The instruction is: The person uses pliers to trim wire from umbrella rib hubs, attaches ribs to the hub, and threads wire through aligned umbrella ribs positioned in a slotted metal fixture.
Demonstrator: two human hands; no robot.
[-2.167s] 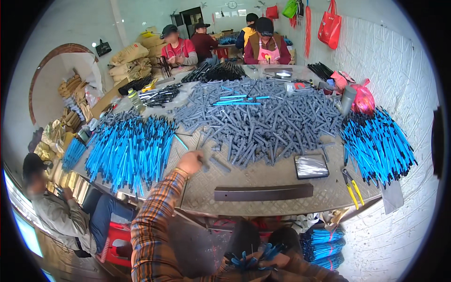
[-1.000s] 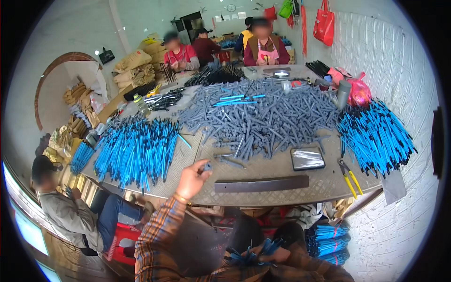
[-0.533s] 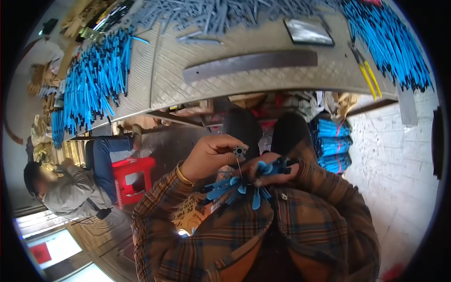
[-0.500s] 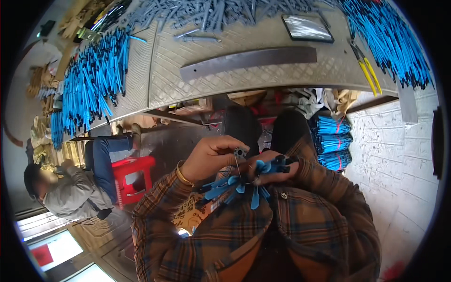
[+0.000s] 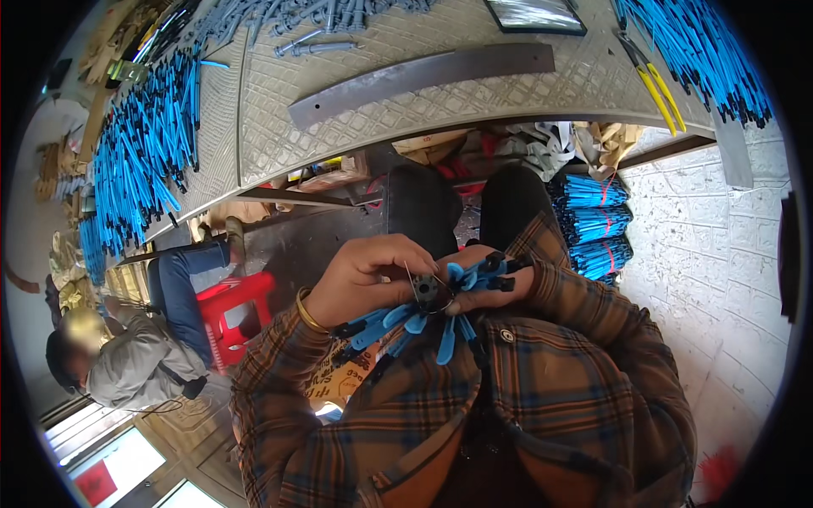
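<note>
My left hand (image 5: 368, 275), with a gold bangle at its wrist, is closed in a pinch at a small round dark grey part (image 5: 426, 289) with holes in its face. A thin wire (image 5: 410, 273) stands up beside that part, close to the fingertips. My right hand (image 5: 500, 292) is wrapped round a bunch of blue strips with black ends (image 5: 446, 339), which fan out below and between both hands. The fingertips of the two hands nearly meet. What lies under the fingers is hidden.
Ahead is a textured table (image 5: 279, 157) bearing a dark metal bar (image 5: 423, 80), yellow-handled pliers (image 5: 660, 89), grey plastic parts (image 5: 318, 25) and blue strip piles (image 5: 148, 144). Tied blue bundles (image 5: 597, 224) sit below. A seated person (image 5: 140, 356) is at left, near a red stool (image 5: 233, 313).
My left hand has come nearer to my right, and the round grey part now sits lower, showing more of its holed face. The whole view has shifted slightly.
</note>
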